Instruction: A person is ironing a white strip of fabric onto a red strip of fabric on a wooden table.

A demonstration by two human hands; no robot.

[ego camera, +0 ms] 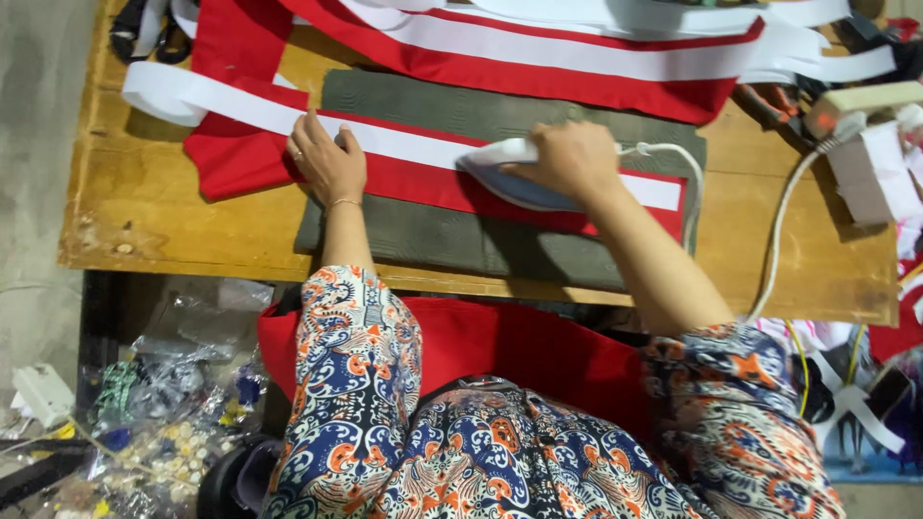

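My right hand (pixel 575 159) grips the handle of a white and blue iron (pixel 510 178) that rests on a red cloth strip (pixel 423 183) with a white band (pixel 394 141) along it. My left hand (pixel 327 159) lies flat on the same strip, fingers spread, to the left of the iron, pressing cloth and band down. The strip lies across a grey ironing pad (pixel 452 240) on a wooden table (pixel 144 211). The iron's white cord (pixel 784 211) runs off to the right and down over the table edge.
More red cloth with white bands (pixel 577 58) is piled at the back of the table. A red cloth (pixel 500 346) hangs over my lap. A power strip and tools (pixel 846 106) sit at the right. Plastic bags of small items (pixel 173 404) lie on the floor at the left.
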